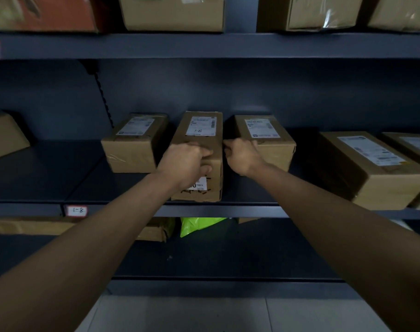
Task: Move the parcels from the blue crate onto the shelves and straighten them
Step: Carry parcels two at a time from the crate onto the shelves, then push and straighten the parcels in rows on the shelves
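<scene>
Parcel in hand: middle parcel [199,149], a brown carton with a white label on top marked "1-8", standing on the middle shelf [41,173], its front end at the shelf's front lip.
Long axis: runs from 6 o'clock to 12 o'clock, front lip toward the back panel; it sits further forward than its two neighbours.
Left neighbour: left carton [134,142], just beside at 9 o'clock, turned slightly off square.
Right neighbour: right carton [264,140], just beside at 3 o'clock, also a little skewed.
Left hand [185,164]: lies over the parcel's front top edge; fingers [205,152] curled and pressed on the top, thumb against the front face, so it is clasping the carton.
Right hand [242,155]: at the parcel's right front corner, in the gap toward the right carton; fingers curled into a loose fist, knuckles against the parcel's side. Whether it grips anything, I cannot tell.
Nearer hand: the left, already on the parcel.
Key relation: parcel lies at 12 o'clock from both hands, so a push along its long axis would likely seat it level with its neighbours.
Shelf tag [76,210]: reads "1-8", at 7 o'clock from the parcel.
Blue crate: not in view.
</scene>
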`<state>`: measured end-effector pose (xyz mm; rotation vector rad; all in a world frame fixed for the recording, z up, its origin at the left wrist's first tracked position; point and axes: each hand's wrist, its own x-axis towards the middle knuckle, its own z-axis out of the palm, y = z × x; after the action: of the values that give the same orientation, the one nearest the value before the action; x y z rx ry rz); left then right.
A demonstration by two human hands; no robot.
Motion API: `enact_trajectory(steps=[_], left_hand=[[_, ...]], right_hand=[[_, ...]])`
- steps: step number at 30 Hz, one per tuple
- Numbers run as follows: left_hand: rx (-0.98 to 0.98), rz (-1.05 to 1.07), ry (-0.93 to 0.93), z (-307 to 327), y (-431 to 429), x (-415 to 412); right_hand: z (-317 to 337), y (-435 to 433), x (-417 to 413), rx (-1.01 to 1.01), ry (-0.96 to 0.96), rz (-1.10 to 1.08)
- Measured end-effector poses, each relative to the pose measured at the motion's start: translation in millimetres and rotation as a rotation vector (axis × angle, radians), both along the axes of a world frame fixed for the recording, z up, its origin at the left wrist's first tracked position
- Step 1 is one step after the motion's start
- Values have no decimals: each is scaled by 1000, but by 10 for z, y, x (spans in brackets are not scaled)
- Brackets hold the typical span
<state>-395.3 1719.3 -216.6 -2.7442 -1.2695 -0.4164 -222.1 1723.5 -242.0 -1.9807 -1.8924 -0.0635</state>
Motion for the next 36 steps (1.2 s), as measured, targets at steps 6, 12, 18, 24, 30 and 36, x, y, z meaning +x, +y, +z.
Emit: enact_trajectory(steps=[6,12,18,24,30,36], left_hand=[[-108,-12,-71,-6,148,-51],[-181,19,-51,45,189,19],[-26,-77,-94,94,-93,751],[-11,-131,43,14,-274,1575],[64,3,193,-113,-426,1996],[61,92,274,-185,-355,2197]], right_hand=[[112,-13,20,-14,-106,-92],[240,-368,557,-11,-343,-319],[327,-914,1230,2,-341,-395],[348,-1530,1811,-57,-288,-334],[183,-1932,2298,-231,-302,-312],[27,-1720,2587,-195,-296,-293]])
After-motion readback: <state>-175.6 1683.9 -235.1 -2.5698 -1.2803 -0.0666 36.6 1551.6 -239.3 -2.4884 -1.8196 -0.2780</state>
